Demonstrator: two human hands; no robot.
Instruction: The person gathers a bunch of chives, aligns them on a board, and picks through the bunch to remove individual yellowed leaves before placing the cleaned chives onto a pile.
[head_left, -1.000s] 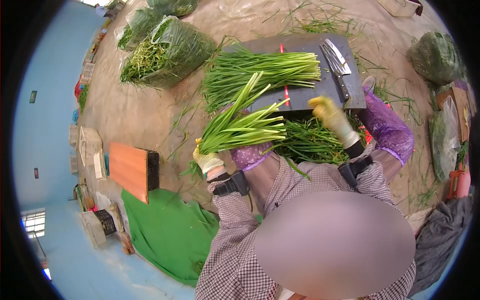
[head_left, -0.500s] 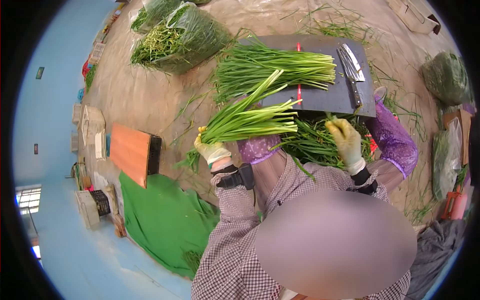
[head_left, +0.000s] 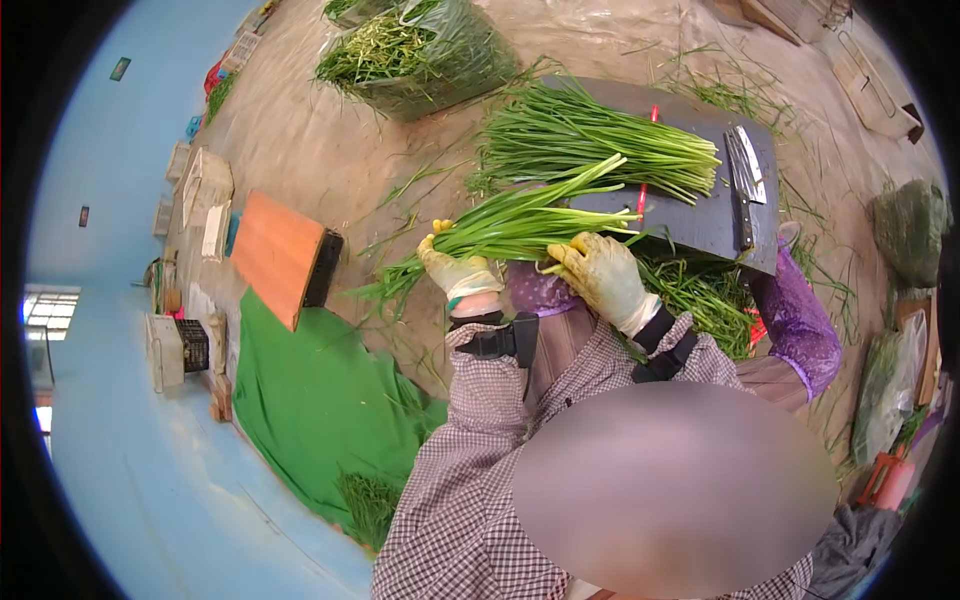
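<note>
My left hand (head_left: 455, 265), in a pale glove with yellow fingertips, is wrapped round a bunch of long green stalks (head_left: 540, 222). The pale stalk ends point right, and the leafy ends hang down at the left. My right hand (head_left: 603, 280), gloved too, is at the lower edge of that bunch with its fingers bent together on some stalks. Just beyond, a larger pile of green stalks (head_left: 600, 135) lies on a dark board (head_left: 690, 225), across a red strip (head_left: 642, 200). Two knives (head_left: 743, 185) rest at the board's right side.
Loose greens (head_left: 700, 300) lie below the board. A bag of greens (head_left: 430, 60) stands at the top. An orange board (head_left: 275, 255) leans on a black crate at the left, above a green cloth (head_left: 320, 410). Wrapped bundles (head_left: 910, 232) and a red container (head_left: 885, 480) are at the right.
My right hand has moved left, from over the loose greens to the held bunch. The view has shifted, and my left hand still holds the bunch.
</note>
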